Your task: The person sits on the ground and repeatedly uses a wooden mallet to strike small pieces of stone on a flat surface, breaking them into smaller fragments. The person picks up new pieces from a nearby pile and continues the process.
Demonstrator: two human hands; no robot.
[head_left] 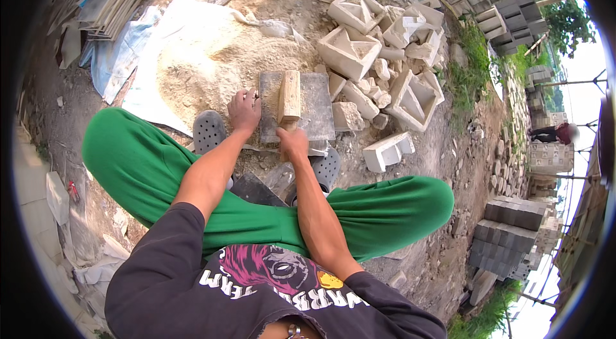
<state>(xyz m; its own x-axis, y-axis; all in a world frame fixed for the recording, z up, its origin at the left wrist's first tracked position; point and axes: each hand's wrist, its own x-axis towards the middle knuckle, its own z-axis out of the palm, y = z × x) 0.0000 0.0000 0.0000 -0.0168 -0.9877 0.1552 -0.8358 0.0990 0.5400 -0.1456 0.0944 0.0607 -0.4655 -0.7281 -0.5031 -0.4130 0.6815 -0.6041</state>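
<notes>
My right hand (294, 144) is closed around the handle of a wooden mallet (290, 96). The mallet's long, pale block head rests on a dark square slab (314, 114) dusted with beige crumbs. Just off the slab's left edge, my left hand (244, 111) lies on the crushed material with its fingers bent and a little apart; whether small bits lie under them is hard to see. A heap of sandy, crushed material (202, 85) spreads on a white sheet (149, 98) beyond that hand.
Broken pale blocks (350, 53) and chunks are piled right of the slab. My grey clogs (208, 130) flank it. Stacked boards (109, 8) stand at far left. Grey blocks (504, 236) are stacked at right, and a person (555, 133) is in the distance.
</notes>
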